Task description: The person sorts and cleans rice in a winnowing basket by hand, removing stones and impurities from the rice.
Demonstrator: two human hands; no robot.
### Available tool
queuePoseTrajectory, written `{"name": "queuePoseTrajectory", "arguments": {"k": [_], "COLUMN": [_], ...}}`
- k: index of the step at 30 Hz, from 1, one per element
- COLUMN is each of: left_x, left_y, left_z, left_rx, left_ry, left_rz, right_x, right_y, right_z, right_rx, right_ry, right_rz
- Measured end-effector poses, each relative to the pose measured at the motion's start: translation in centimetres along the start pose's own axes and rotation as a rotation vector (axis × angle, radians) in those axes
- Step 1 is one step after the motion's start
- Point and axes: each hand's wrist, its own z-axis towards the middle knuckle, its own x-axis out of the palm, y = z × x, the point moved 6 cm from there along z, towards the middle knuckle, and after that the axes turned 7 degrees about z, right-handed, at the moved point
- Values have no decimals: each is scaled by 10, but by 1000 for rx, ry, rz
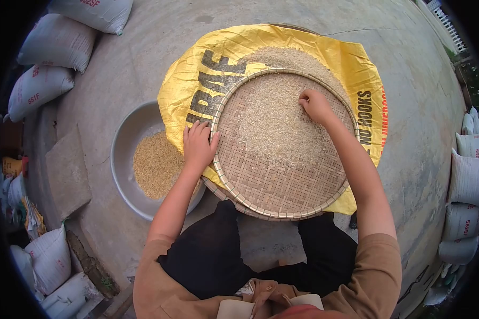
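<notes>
Pale tan loose grain [274, 119] is spread on the round brown woven-bamboo tray [266, 194]. By the tray's left edge, the left hand [198, 147] is laid, grip released; over its upper right, the right hand [314, 106] is curled, but whether grain is grasped cannot be told. A light touch is best used.

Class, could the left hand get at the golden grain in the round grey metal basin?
Probably yes: the left hand rests against the round woven bamboo tray, near the basin, where the golden grain shows largely uncovered.
</notes>
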Motion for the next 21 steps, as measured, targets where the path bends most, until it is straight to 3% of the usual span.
{"name": "queuePoseTrajectory", "arguments": {"k": [8,10,14,17,21], "left_x": [0,0,-9,-7,1], "left_y": [1,2,-6,-3,0], "left_z": [0,0,1,1,0], "left_rx": [-13,-22,-21,4,15], "left_ry": [10,19,9,-17,-17], "left_rz": [7,14,-57,-79,-11], "right_x": [-5,19,47,58,45], "right_y": [30,74,217,234,132], "right_z": [1,0,-40,-50,-17], "right_rx": [132,193,-184,-338,-127], "right_ry": [-64,178,669,626,214], "right_rz": [70,431,1039,922,460]}}
